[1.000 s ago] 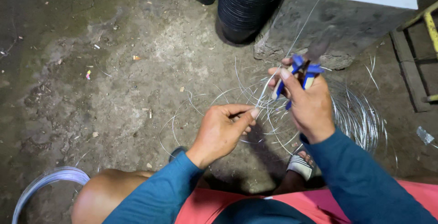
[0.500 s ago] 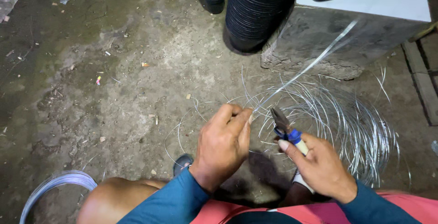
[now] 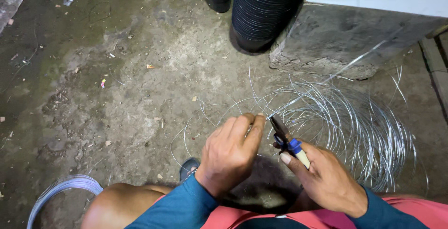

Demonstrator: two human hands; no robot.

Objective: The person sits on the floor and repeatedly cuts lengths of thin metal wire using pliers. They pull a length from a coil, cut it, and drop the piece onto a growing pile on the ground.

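My left hand [image 3: 231, 152] pinches a thin silver wire [image 3: 326, 77] between thumb and fingers; the wire runs up and to the right from the fingertips. My right hand [image 3: 326, 180] grips pliers [image 3: 287, 140] with blue and cream handles. The dark jaws of the pliers meet the wire right beside my left fingertips. Behind both hands a loose coil of silver wire [image 3: 364, 126] lies spread on the dirt floor.
A stack of black round pots [image 3: 266, 9] stands at the top beside a rough concrete block [image 3: 345, 37] with a white top. A second wire coil [image 3: 60, 189] lies at the lower left by my bare knee [image 3: 119, 203]. A sandalled foot [image 3: 189, 166] shows under my left arm.
My right hand came down from beside the raised wire and brought the pliers' jaws up to the wire at my left fingertips. My left hand kept its pinch on the wire.
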